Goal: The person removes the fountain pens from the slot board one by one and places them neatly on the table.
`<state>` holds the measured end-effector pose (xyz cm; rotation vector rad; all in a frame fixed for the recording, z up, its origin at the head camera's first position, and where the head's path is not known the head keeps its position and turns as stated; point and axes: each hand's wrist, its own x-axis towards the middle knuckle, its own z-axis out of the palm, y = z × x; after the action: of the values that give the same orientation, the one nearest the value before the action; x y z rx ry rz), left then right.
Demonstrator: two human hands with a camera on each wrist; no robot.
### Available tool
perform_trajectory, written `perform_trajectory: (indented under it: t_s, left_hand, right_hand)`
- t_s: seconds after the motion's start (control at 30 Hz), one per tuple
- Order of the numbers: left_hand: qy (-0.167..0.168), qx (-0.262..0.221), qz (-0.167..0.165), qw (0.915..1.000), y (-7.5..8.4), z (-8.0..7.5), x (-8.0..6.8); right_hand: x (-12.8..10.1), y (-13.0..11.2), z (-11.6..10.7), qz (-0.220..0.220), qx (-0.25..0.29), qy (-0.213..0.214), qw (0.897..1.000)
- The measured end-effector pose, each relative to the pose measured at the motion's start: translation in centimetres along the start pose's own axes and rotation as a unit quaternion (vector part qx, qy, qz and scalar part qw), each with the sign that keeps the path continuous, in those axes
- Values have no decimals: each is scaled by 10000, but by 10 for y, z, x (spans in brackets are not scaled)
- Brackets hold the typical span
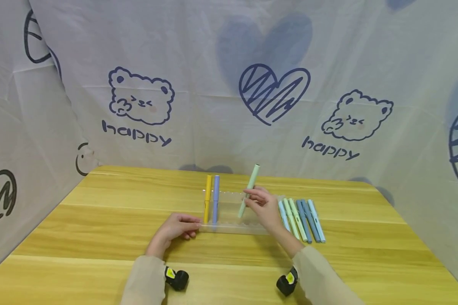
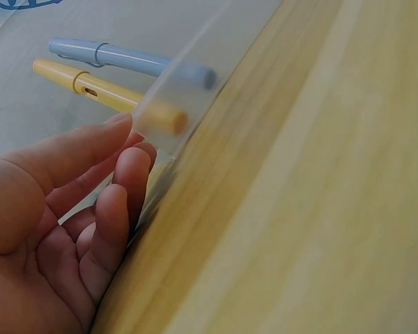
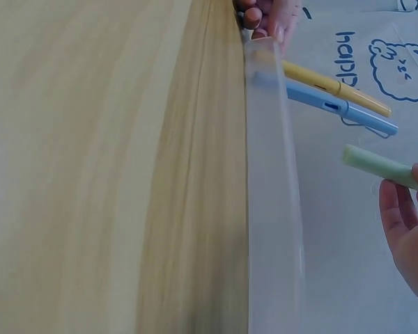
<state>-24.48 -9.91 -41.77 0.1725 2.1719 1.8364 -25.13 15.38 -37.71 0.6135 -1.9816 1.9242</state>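
My right hand (image 1: 262,206) pinches a pale green pen (image 1: 253,177) between thumb and fingers, tilted, its lower end over the clear pen rack (image 1: 229,228). In the right wrist view, that green pen (image 3: 376,163) is apart from the rack's front wall (image 3: 272,195). At the rack's left end, my left hand (image 1: 179,226) holds the corner with thumb and fingertips. A yellow pen (image 1: 208,199) and a periwinkle blue pen (image 1: 216,199) stand side by side in the rack near that hand. Both pens' lower ends show through the frosted wall in the left wrist view, the yellow pen (image 2: 97,89) nearer the thumb.
Right of the rack, several light blue, pale green and dark blue pens (image 1: 303,220) lie in a row on the wooden table (image 1: 99,241), partly behind my right forearm. A white cloth (image 1: 206,127) with printed bears and hearts hangs behind the table.
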Motion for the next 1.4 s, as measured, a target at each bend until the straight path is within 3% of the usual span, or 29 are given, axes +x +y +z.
perform_trajectory:
  t_s: [0.43, 0.6, 0.9, 1.13, 1.4]
  left_hand:
    - [-62, -10, 27, 10000, 4, 0, 1]
    - [-62, -7, 13, 10000, 4, 0, 1]
    - [-41, -29, -6, 10000, 1, -1, 1]
    - [-30, -31, -12, 10000, 1, -1, 0]
    - [-4, -10, -20, 10000, 1, -1, -1]
  right_hand:
    - [-11, -8, -24, -12, -40, 390, 9992]
    - [-15, -10, -33, 186, -42, 528, 9984]
    - [-23, -14, -49, 389, -217, 491, 9978]
    - [-30, -22, -64, 698, -704, 507, 9938]
    - [-35, -22, -91, 674, -860, 577, 9923]
